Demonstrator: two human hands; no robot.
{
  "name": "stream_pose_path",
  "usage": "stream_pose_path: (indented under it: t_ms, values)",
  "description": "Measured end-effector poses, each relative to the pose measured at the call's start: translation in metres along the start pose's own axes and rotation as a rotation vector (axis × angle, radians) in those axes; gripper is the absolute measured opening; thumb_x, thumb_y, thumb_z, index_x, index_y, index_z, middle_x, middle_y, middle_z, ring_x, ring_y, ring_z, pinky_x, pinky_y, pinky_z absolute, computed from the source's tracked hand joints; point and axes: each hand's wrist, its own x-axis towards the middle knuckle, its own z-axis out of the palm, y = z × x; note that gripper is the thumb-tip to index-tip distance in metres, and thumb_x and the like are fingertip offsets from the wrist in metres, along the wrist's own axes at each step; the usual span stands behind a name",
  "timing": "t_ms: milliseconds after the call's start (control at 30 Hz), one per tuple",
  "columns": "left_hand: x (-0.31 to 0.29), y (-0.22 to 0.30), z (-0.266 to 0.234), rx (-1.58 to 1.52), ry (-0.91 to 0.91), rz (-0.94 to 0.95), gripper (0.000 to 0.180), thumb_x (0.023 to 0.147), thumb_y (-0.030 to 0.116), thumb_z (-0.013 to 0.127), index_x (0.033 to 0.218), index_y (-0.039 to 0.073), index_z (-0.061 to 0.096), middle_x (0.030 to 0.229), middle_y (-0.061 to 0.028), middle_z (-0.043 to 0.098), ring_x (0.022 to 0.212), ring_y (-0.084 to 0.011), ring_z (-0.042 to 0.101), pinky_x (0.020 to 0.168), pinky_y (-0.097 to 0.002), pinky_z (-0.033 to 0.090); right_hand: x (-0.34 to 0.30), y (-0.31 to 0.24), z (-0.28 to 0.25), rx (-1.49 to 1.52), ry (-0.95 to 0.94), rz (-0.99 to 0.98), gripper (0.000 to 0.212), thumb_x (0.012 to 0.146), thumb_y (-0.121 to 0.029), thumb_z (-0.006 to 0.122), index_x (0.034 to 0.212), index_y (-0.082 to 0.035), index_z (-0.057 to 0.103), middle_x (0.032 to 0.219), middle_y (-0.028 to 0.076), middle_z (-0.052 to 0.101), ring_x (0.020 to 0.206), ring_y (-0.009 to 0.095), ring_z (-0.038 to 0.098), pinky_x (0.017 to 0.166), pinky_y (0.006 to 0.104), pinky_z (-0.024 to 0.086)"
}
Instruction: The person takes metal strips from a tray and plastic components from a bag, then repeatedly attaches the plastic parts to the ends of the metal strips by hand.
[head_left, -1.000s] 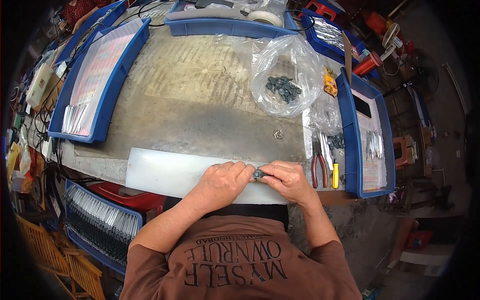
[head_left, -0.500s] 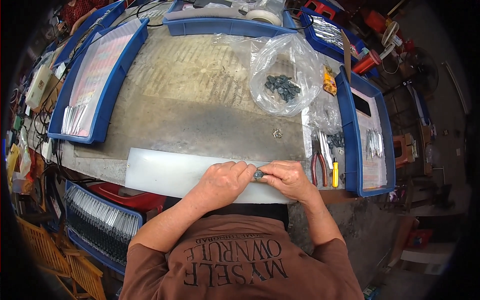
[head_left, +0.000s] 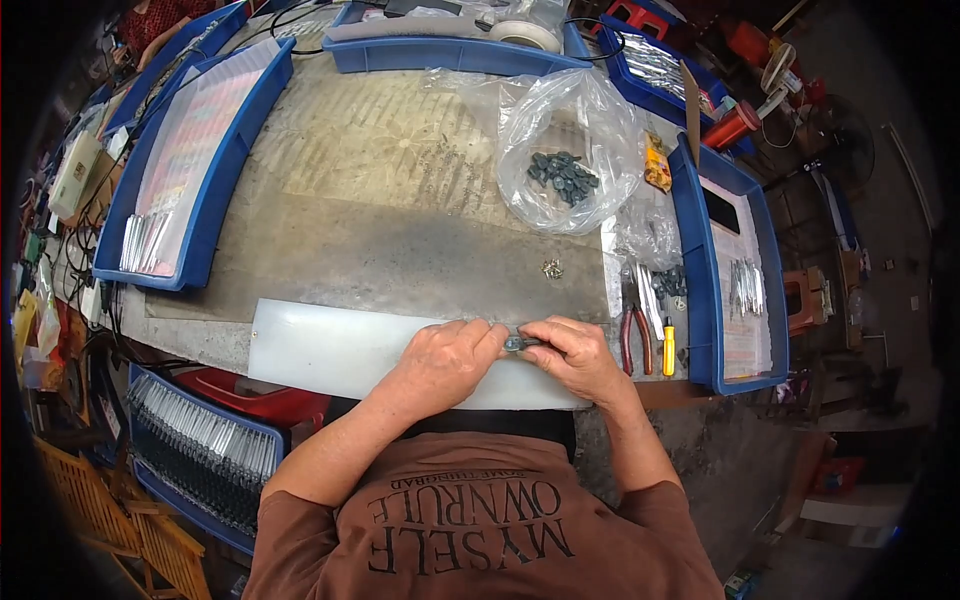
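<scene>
Over the white board (head_left: 320, 345) at the bench's near edge, my two hands meet fingertip to fingertip. Between them is a small dark grey-green oval piece (head_left: 516, 343). Pinched fingers of my left hand (head_left: 452, 358) grip one side of it. The thumb and forefinger of my right hand (head_left: 575, 357) close on its other side. Most of the piece is covered by fingers, so its full shape is hidden. A clear plastic bag (head_left: 525, 105) beyond my hands holds similar dark pieces (head_left: 565, 178). A little pile of tiny metal parts (head_left: 552, 269) lies nearer.
Red-handled pliers (head_left: 634, 340) and a yellow-handled screwdriver (head_left: 669, 348) lie right of my hands. Blue trays stand at left (head_left: 205, 235), right (head_left: 708, 330) and far side (head_left: 440, 58). A crate (head_left: 205, 415) of slim clear-and-black items sits below the bench at left.
The dark piece has turned slightly between my fingertips, and my right fingers have shifted a little on it. Both hands stay in nearly the same place.
</scene>
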Motion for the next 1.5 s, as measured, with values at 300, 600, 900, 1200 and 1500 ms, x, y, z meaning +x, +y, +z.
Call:
stream_pose_path:
  t_ms: [300,600,900,1200,1500]
  values:
    - [0.0,-0.001,0.007,0.003,0.031,0.021,0.018,0.076,0.016,0.06,0.088,0.004,0.054,0.065,-0.0058,0.05,0.057,-0.0211,0.056,0.048,-0.032,0.045,-0.002,0.003,0.005,-0.034,0.038,-0.024,0.021,0.071,-0.005,0.066,0.092,-0.001,0.061,0.078,0.012,0.061,0.068,0.026,0.06,0.059,0.0323,0.048]
    - [0.003,-0.003,0.001,-0.061,-0.017,0.047,0.013,0.076,0.011,0.058,0.088,0.007,0.054,0.064,-0.0051,0.047,0.056,-0.021,0.055,0.047,-0.0328,0.044,0.002,0.01,0.001,-0.025,-0.004,-0.142,0.018,0.07,-0.006,0.067,0.087,-0.003,0.064,0.076,0.01,0.063,0.067,0.023,0.062,0.058,0.0302,0.049]
    - [0.002,-0.002,0.005,-0.019,0.022,0.027,0.016,0.075,0.013,0.06,0.089,0.006,0.054,0.064,-0.0051,0.047,0.056,-0.0206,0.055,0.047,-0.0322,0.044,0.002,0.011,0.003,-0.035,0.038,-0.14,0.016,0.07,-0.005,0.067,0.086,-0.003,0.064,0.074,0.009,0.063,0.066,0.022,0.062,0.058,0.0302,0.049]
    - [0.006,-0.006,0.006,-0.016,0.06,0.033,0.018,0.073,0.015,0.062,0.087,0.005,0.055,0.065,-0.006,0.05,0.055,-0.0217,0.055,0.047,-0.0325,0.045,-0.002,0.011,-0.013,0.115,0.016,0.169,0.03,0.069,0.001,0.066,0.098,0.002,0.06,0.083,0.008,0.06,0.068,0.012,0.058,0.06,0.023,0.047]
    - [0.005,-0.007,0.011,0.008,0.037,0.028,0.016,0.076,0.017,0.059,0.083,0.005,0.052,0.065,-0.0056,0.049,0.056,-0.0201,0.056,0.047,-0.0321,0.046,0.01,0.045,-0.03,-0.251,0.236,0.286,0.009,0.075,-0.006,0.061,0.081,0.001,0.061,0.074,0.014,0.059,0.069,0.028,0.058,0.06,0.0337,0.046]
